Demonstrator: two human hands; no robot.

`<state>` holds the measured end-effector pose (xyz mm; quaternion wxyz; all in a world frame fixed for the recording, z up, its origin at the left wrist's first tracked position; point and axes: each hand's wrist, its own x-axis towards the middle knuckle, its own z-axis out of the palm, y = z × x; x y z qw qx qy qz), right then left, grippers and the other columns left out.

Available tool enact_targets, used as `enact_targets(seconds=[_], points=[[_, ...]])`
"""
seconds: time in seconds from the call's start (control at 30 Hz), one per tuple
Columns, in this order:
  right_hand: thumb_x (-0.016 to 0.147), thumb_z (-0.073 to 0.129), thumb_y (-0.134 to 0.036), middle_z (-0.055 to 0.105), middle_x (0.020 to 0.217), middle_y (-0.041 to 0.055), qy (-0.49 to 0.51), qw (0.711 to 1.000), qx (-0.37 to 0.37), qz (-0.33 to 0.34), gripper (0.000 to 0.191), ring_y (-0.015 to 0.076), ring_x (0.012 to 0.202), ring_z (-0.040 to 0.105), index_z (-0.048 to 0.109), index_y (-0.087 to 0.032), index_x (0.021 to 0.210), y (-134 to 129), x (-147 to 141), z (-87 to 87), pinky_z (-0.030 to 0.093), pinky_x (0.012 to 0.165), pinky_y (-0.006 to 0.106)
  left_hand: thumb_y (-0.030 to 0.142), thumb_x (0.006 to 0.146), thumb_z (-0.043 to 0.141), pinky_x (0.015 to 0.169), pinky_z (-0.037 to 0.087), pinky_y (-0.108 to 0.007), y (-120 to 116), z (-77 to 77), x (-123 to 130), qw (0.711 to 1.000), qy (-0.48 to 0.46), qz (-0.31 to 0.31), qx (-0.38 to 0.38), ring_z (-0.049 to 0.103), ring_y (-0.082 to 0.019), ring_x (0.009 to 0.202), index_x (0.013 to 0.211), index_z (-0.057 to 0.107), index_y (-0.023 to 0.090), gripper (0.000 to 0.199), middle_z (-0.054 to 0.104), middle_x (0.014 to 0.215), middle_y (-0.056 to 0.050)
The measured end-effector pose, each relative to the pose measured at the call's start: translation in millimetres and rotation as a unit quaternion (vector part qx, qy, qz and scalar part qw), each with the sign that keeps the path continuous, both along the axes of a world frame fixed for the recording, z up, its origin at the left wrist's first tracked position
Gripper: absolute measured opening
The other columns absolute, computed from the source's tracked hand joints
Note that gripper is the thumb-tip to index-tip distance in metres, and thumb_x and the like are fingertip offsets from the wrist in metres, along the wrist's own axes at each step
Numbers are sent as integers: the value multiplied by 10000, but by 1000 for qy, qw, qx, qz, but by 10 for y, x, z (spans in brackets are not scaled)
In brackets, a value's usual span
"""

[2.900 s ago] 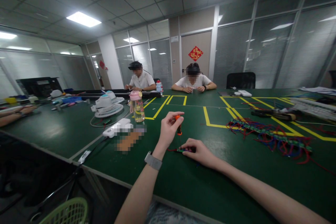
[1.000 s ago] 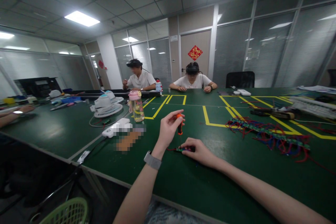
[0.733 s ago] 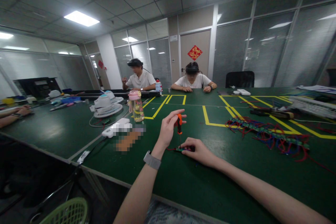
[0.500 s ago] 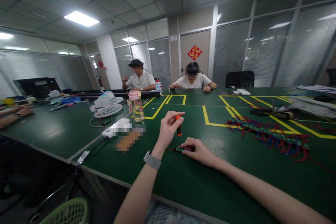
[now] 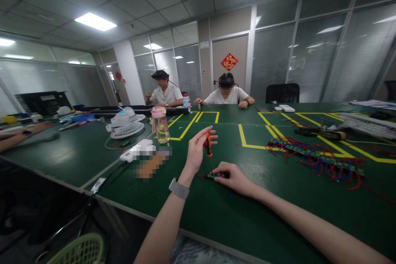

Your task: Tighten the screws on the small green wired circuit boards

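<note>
While the loose-fingered left hand [image 5: 197, 147] holds a tilted, tip-down screwdriver [image 5: 208, 147], the right [image 5: 232, 177] pinches a board [image 5: 210, 176].

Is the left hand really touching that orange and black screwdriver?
Touching. The head view shows the left hand with its thumb against the upper part of the handle of the screwdriver, no gap between them.

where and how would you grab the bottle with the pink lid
I'd take the bottle around its clear body, below the pink lid, coming from the right with thumb and fingers on opposite sides. It stands upright, and the body looks straight and round enough to wrap. The white fans sit to its left, so the right side looks easier to enter.
</note>
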<state>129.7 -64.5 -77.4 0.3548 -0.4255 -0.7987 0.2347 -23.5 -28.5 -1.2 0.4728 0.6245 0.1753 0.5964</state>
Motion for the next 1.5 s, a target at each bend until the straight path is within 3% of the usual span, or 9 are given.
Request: enact_targets(seconds=[0.27, 0.43, 0.53, 0.63, 0.8, 1.0, 1.17, 1.37, 1.5], points=[[793, 615, -244, 593, 790, 35, -5, 1000, 4, 6, 205, 138, 701, 534, 721, -177, 956, 2, 6, -2, 430, 646, 254, 299, 772, 654, 708, 483, -215, -30, 17, -16, 989, 74, 104, 72, 578, -121, 827, 971, 697, 187, 233, 592, 988, -53], [796, 614, -248, 592, 788, 33, -6, 1000, 5, 6, 204, 137, 704, 530, 721, -177, 955, -11, 3, 15, 428, 652, 253, 345, 863, 517, 721, 522, -295, -49, 24, 9, 1000, 22, -3, 14, 621, -167, 859, 1111, 637, 195, 313, 622, 1031, -80], [794, 616, -245, 594, 790, 34, -7, 1000, 3, 5, 205, 136, 705, 530, 721, -178, 958, -5, 5, 7, 428, 653, 252, 329, 792, 627, 673, 503, -248, -60, 32, 2, 996, 56, 57, 34, 602, -127, 747, 1043, 669, 185, 293, 620, 898, -47], [791, 619, -244, 590, 784, 31, -8, 1000, 1, 5, 203, 135, 701, 530, 721, -185, 957, -2, 7, 1, 429, 648, 250, 324, 792, 624, 713, 487, -218, -54, 33, -12, 989, 73, 104, 71, 584, -132, 856, 970, 703, 195, 234, 588, 1013, -56], [793, 618, -248, 588, 781, 29, -6, 1000, 3, 4, 196, 137, 703, 532, 723, -187, 947, -3, 8, 0, 428, 652, 255, 331, 861, 514, 775, 529, -323, -48, 25, 6, 1000, 9, -13, 9, 611, -201, 949, 1141, 620, 175, 337, 618, 1096, -103], [788, 623, -250, 593, 791, 29, -7, 1000, 2, 5, 200, 136, 705, 531, 723, -190, 950, 6, 13, -9, 429, 650, 252, 303, 759, 661, 694, 494, -221, -59, 32, -9, 992, 76, 70, 68, 579, -120, 787, 971, 699, 180, 248, 599, 962, -56], [786, 624, -243, 589, 782, 29, -6, 1000, 6, 0, 198, 135, 697, 531, 724, -182, 946, 2, 8, -6, 426, 643, 251, 336, 862, 508, 781, 515, -305, -51, 27, 2, 999, 20, -17, 23, 600, -194, 961, 1077, 658, 182, 304, 606, 1103, -94], [788, 623, -250, 591, 776, 27, -6, 1000, 9, 1, 194, 136, 695, 533, 724, -189, 942, 6, 12, -11, 428, 640, 250, 302, 766, 656, 669, 480, -212, -58, 31, -4, 994, 67, 60, 60, 580, -109, 769, 965, 700, 179, 239, 598, 975, -54], [782, 628, -237, 588, 771, 27, -6, 1000, 7, -1, 190, 136, 692, 531, 726, -189, 937, 5, 8, -7, 430, 641, 251, 345, 849, 533, 733, 509, -278, -50, 23, 5, 999, 28, -13, 26, 599, -176, 913, 1073, 660, 173, 309, 590, 1094, -92]])
